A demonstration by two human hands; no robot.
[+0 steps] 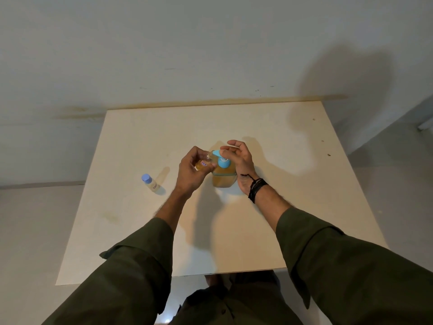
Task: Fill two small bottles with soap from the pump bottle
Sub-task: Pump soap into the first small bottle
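Left hand (190, 171) grips small bottle (203, 163) at pump bottle (223, 175); right hand (239, 160) relaxed, touching pump.

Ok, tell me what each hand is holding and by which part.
The left hand grips a small bottle around its body, mouth at the spout. The right hand holds nothing; it presses the pump bottle head.

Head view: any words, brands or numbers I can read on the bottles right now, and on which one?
Nothing can be read for certain.
Small bottle held in the left hand beside the pump bottle: a white sticker with red and blue marks, too blurred to read.
Capped small bottle standing on the table: a small label with a dark mark, too small to read.
Pump bottle: no text visible.
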